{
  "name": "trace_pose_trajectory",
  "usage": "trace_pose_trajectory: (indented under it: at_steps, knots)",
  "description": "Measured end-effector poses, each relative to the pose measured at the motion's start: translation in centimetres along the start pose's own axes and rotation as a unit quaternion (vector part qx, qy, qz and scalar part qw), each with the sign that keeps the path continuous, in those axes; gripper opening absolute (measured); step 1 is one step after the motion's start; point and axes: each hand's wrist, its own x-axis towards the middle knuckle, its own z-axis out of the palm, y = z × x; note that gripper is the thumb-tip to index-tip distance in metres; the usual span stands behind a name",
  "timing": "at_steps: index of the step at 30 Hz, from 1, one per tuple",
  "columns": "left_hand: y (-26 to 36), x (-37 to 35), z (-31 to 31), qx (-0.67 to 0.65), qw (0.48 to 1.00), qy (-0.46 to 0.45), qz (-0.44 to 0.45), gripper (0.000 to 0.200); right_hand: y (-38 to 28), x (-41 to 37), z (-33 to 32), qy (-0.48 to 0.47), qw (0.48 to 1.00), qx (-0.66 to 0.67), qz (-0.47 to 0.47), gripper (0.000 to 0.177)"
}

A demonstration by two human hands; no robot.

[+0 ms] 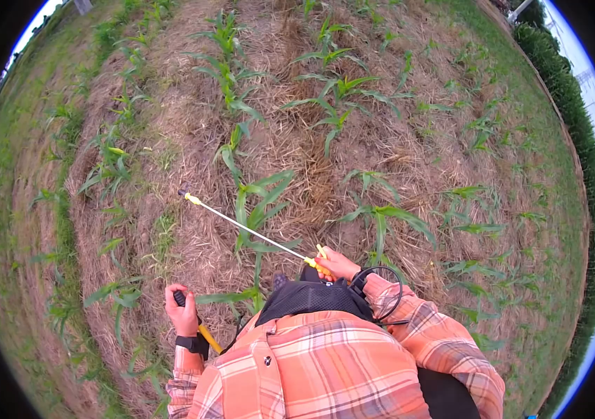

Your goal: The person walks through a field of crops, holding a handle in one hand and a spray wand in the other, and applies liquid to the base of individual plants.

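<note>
My right hand (340, 266) is closed around the yellow handle of a spray wand (250, 229). The wand's thin pale tube slants up and left across a corn plant, ending in a yellow and dark nozzle (189, 196) above the straw-covered soil. A black hose (399, 288) loops beside my right wrist. At the lower left, my left hand (183, 312) grips the black end of a yellow pump lever (210, 339). The lever's lower end is hidden behind my plaid sleeve and body.
Rows of young corn plants (381, 215) run away from me, with dry straw (311, 185) between them. One corn plant (248, 297) stands close in front of me, between my hands. A tall green hedge (563, 91) borders the field at the right.
</note>
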Motion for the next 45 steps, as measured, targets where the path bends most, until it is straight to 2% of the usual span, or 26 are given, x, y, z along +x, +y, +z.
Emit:
trace_pose_trajectory:
  at_steps: [5,9,11,13,15,19,21,23,31,33,38,40,44,45]
  knots:
    - [2.2,2.4,1.8,0.01,1.0,0.006,-0.007,0.016,1.5,3.3,-2.3,0.022,0.999,0.007,-0.033,0.02]
    - [3.1,5.3,3.6,0.01,1.0,0.026,0.011,0.016,0.1,5.3,-6.3,0.101,0.995,-0.01,-0.01,0.019]
    - [3.5,7.4,5.2,0.03,0.998,0.015,0.054,0.015,0.8,6.8,-9.0,0.146,0.986,0.075,0.022,0.018]
    - [5.4,8.8,7.7,0.041,0.999,0.008,0.022,0.016,0.9,7.7,-11.7,0.187,0.979,0.081,0.002,0.019]
    - [5.7,10.7,9.7,0.042,0.999,0.001,0.028,0.016,0.9,8.2,-14.5,0.233,0.968,0.089,0.005,0.021]
    - [6.4,14.4,13.3,0.064,0.995,-0.035,0.064,0.015,-0.7,8.4,-19.7,0.337,0.923,0.179,-0.041,0.021]
    - [7.0,15.7,15.0,0.074,0.993,-0.048,0.084,0.015,-1.4,8.2,-22.5,0.354,0.903,0.241,-0.044,0.02]
    - [7.8,16.7,16.5,0.082,0.995,-0.034,0.051,0.015,-1.0,8.7,-25.4,0.386,0.881,0.263,-0.073,0.02]
    - [9.2,20.1,18.4,0.081,0.995,-0.023,0.059,0.015,-3.6,8.1,-31.2,0.504,0.798,0.31,-0.114,0.022]
    - [9.5,21.0,18.9,0.08,0.996,-0.022,0.036,0.015,-3.9,8.4,-31.8,0.506,0.797,0.311,-0.111,0.022]
    - [9.5,25.0,19.7,0.083,0.995,-0.022,0.046,0.015,-4.9,11.9,-31.7,0.474,0.834,0.275,-0.067,0.022]
    - [9.0,27.4,19.6,0.093,0.993,-0.019,0.068,0.015,-7.1,14.1,-30.8,0.46,0.848,0.257,-0.06,0.021]
    - [8.9,31.1,19.2,0.063,0.997,-0.021,0.04,0.015,-10.9,18.5,-28.8,0.396,0.888,0.227,-0.06,0.02]
    - [9.2,31.9,19.1,0.061,0.997,-0.017,0.038,0.015,-13.2,19.1,-27.5,0.412,0.887,0.206,-0.039,0.019]
